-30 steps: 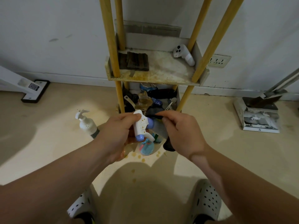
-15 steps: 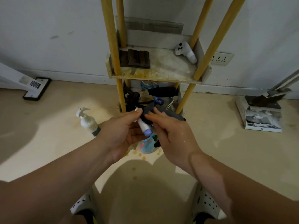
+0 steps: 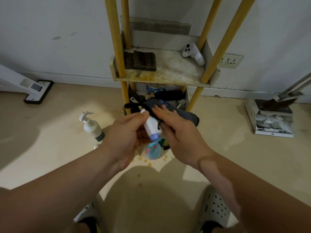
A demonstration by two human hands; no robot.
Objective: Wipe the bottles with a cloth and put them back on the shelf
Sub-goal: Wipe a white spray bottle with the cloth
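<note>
Asker: Hands first. What does each one hold?

Watcher: The left hand grips a small white bottle, fingers curled round its body and the thumb up near its top end. The purple end of the bottle points down toward the person.

Asker: And the other?

Watcher: The right hand lies on a dark grey cloth, fingers nearly straight and close together, pressing the cloth against the upper part of the bottle. Its thumb is hidden. The rest of the cloth hangs out to the right of that hand.

Asker: So where is the bottle, exactly?

Watcher: Off the shelf, held in the air in front of the cluttered lower tier, over the floor.

Asker: What sits on the shelf?

Watcher: On the stained upper tier, a dark folded thing lies near the left rear corner and a white controller near the right rear corner.

Asker: Anything on the floor?

Watcher: A white pump bottle stands left of the hands, well apart from the shelf's front left leg. A blue bottle lies just below the hands, with yellowish drops around it. A dustpan rests near the wall at the right.
</note>
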